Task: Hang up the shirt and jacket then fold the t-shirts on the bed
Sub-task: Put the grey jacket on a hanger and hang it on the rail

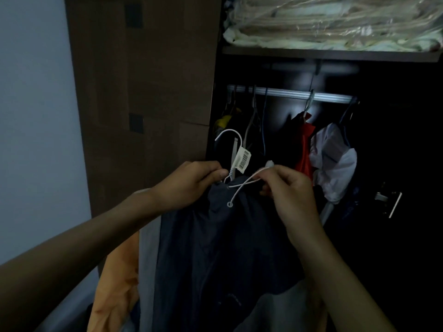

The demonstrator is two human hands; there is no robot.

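Dim open wardrobe (335,140) filling the right of the frame, dark jacket (215,248) on a white hanger (230,135) at lower center, left hand (191,183) fingers pinching the hanger neck, right hand (287,188) fingers pinching the jacket's white drawstring (242,185), rail (287,93) with hung clothes up behind.

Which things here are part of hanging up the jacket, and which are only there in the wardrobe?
Part of the job:
- dark jacket
- white hanger, with barcode tag
- white drawcord
- left hand, right hand
- closet rail

Only there:
- red garment
- white garment
- yellow garment
- bagged bedding on top shelf
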